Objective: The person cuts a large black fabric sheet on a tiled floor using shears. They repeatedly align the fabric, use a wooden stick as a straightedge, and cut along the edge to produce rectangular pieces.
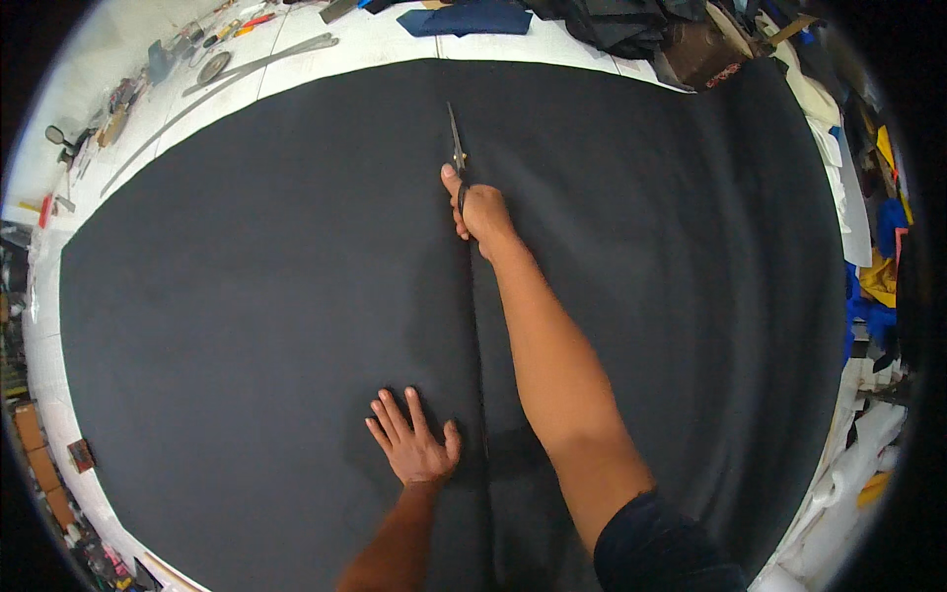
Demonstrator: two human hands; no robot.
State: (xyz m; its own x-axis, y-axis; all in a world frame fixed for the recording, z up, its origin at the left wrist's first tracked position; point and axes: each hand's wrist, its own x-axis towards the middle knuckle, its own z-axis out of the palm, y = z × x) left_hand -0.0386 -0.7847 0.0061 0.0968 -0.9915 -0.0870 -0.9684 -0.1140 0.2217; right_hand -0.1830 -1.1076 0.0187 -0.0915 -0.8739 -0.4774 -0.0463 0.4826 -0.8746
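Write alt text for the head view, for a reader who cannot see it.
A person's right hand grips scissors, pointing away, on a large dark sheet, at the far end of a long line that looks like a cut. The left hand lies on the sheet, fingers spread, left of that line; a white table shows around it.

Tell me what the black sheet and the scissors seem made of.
Black sheet: fabric or leather-like material, perhaps; mostly matte, with soft waves on its right side. Scissors: blades probably steel, being thin, grey and straight-edged; the dark handle, partly hidden by the right hand, could be plastic or coated metal.
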